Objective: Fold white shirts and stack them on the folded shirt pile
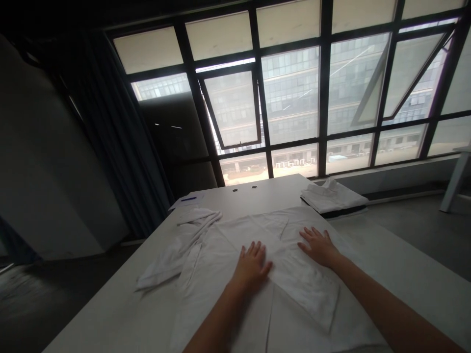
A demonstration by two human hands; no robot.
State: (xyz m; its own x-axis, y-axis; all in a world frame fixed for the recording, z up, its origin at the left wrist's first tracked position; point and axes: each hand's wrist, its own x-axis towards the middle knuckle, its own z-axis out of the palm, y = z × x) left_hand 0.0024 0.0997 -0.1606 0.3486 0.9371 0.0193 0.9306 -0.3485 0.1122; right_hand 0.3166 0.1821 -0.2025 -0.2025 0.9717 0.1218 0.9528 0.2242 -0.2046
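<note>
A white garment (pixel 235 235), which looks like a coat or shirt, lies spread over the white table in front of me. One of its sleeves (pixel 172 257) stretches out to the left, wrinkled, while the other sleeve (pixel 312 289) is folded across the body on the right. Flat on the cloth near the middle rests my left hand (pixel 252 267), its fingers stretched out. My right hand (pixel 318 245) lies on the upper right part of the garment, palm down with fingers spread. Neither hand grips anything.
Folded white cloths (pixel 333 196) with a dark layer beneath are stacked at the table's far right edge. A blue pen (pixel 189 199) lies on paper at the far left corner. Behind the white table (pixel 110 314) stand a dark curtain (pixel 110 132) and large windows (pixel 290 98).
</note>
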